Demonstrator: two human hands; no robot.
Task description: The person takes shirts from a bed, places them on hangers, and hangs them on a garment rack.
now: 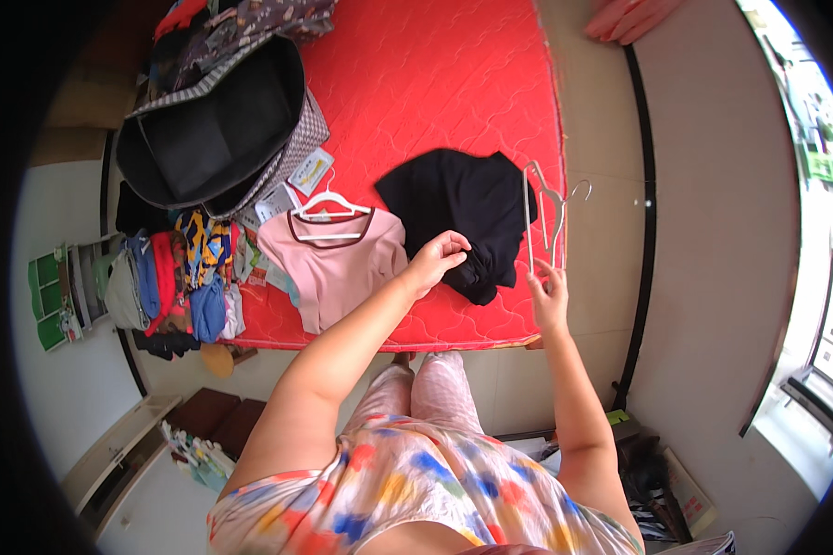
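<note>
A crumpled black garment (467,199) lies on the red mattress (426,74) in front of me. My left hand (433,264) is at its near edge, fingers closed on a bunched fold of the cloth. At the mattress's right edge my right hand (549,294) grips a pale clothes hanger (559,215), held upright with its hook pointing away to the right. To the left of the black garment a pink top (338,264) with a dark neckline is spread flat, and a white hanger (333,201) sits in its neck opening.
An open black-lined fabric storage box (208,129) stands at the far left. Near it are several folded clothes (171,277) in a row and a heap of patterned fabric (250,37). A wall (703,185) and a window run along the right.
</note>
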